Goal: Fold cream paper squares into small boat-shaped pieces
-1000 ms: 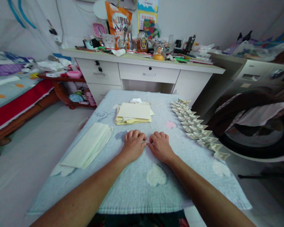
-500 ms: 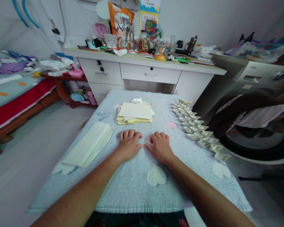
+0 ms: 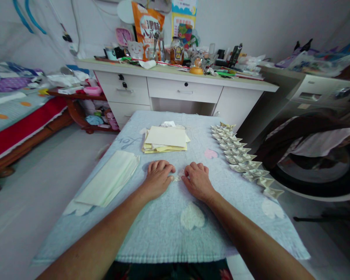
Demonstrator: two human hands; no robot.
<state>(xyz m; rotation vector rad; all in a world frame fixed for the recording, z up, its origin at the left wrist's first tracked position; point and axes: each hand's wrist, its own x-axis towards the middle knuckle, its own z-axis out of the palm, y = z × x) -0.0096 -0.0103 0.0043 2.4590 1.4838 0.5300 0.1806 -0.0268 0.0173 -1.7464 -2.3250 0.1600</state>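
My left hand and my right hand rest side by side on the cloth-covered table, fingers curled down. Between them shows a small pale piece of folded paper, mostly hidden; both hands grip its ends, thumbs close to it. Beyond my left hand lies a stack of cream and yellow paper sheets. Left of my left forearm is a bundle of long pale-green paper. Along the right side runs a row of pointed folded paper pieces, nested in one another.
The light blue cloth has heart patterns. A white desk crowded with jars and packets stands behind the table. A washing machine with clothes in its open door is at the right, a bed at the left.
My thumbs have drawn slightly apart, so more of the small pale paper shows between them. The stacks and the row of folded pieces stay put.
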